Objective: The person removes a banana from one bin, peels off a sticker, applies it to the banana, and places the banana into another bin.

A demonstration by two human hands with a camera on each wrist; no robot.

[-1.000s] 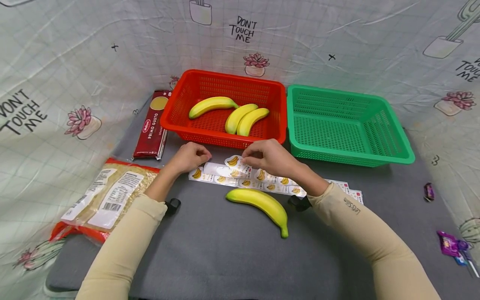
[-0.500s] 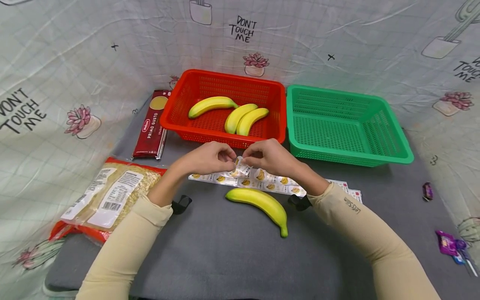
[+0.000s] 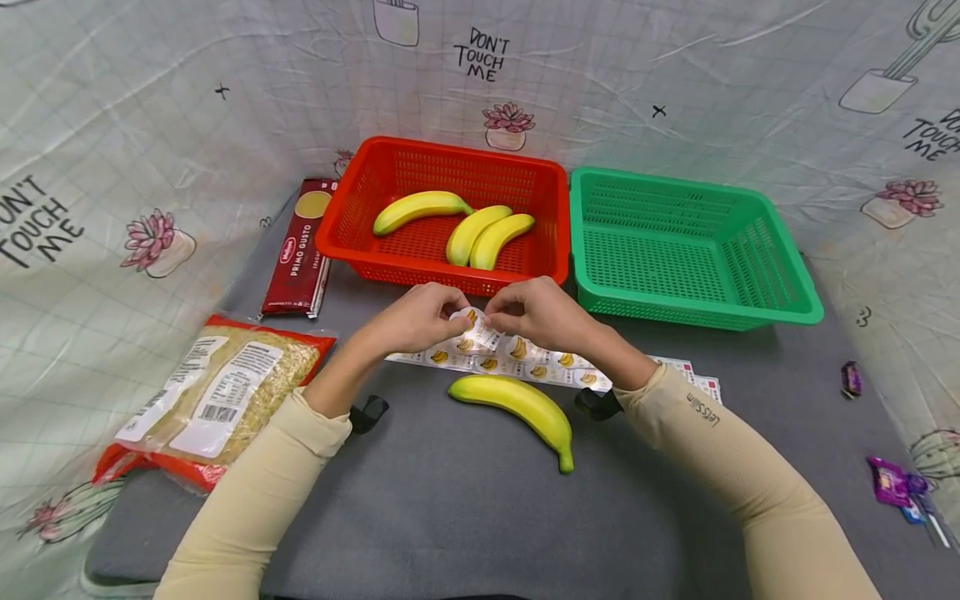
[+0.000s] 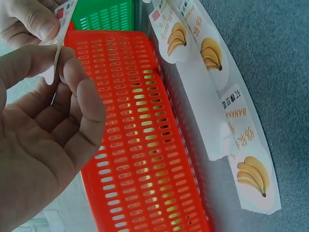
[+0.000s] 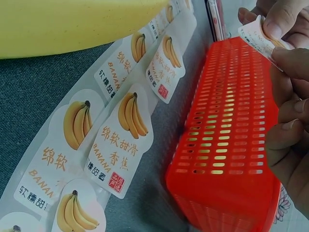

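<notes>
Both hands meet just in front of the red basket [image 3: 352, 217], over a strip of banana stickers [image 3: 525, 358] lying on the grey mat. My left hand [image 3: 420, 317] and right hand [image 3: 525, 312] pinch the same small banana sticker [image 3: 474, 321] between thumb and fingers, lifted off the strip. In the left wrist view the sticker [image 4: 59, 46] shows edge-on between the fingertips; in the right wrist view the sticker [image 5: 258, 36] is at the top right. A loose banana [image 3: 525, 404] lies on the mat just near of the strip. Three bananas [image 3: 468, 229] lie in the red basket.
A green basket [image 3: 772, 300] stands right of the red one, with nothing visible in it. A dark red pasta packet [image 3: 296, 250] lies left of the red basket, a bag of noodles [image 3: 217, 396] nearer left. Small purple wrappers [image 3: 892, 483] lie at the right edge. A printed cloth backs the mat.
My left hand moved right from the strip's left end to join the right hand on the sticker. The sticker was lifted off the strip; the strip's curled left end now lies flat.
</notes>
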